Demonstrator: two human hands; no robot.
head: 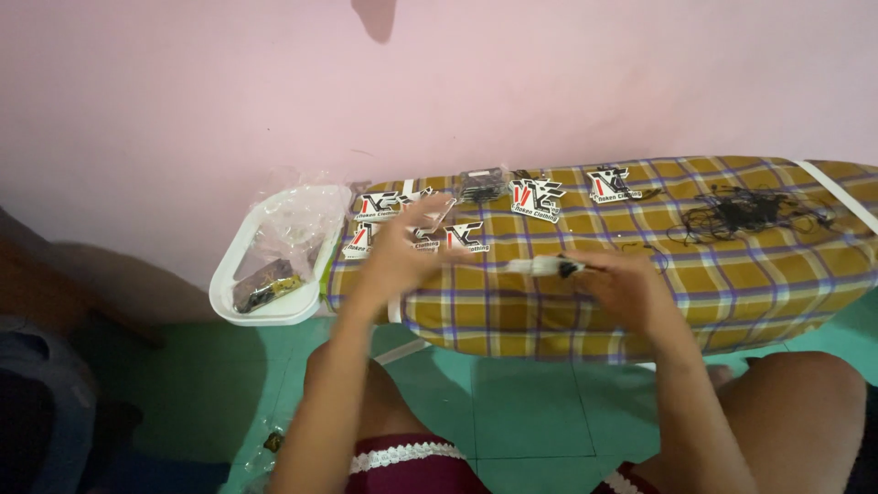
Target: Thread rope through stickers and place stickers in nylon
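Holding a small white tag [541, 266] pinched at its fingertips, the right hand [624, 285] hovers near the board's [732, 274] front edge; the left hand [402, 249], blurred, seems spread and empty over printed tags [465, 236], white tray [229, 274] just beyond

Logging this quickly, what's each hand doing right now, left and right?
Left hand: open, fingers spread above the printed tags, holding nothing.
Right hand: closed on a small white tag.

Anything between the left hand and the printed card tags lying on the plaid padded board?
Nothing visible. The left hand is blurred, hovering right over the white, black and red card tags on the yellow plaid padded board, with no object between them.
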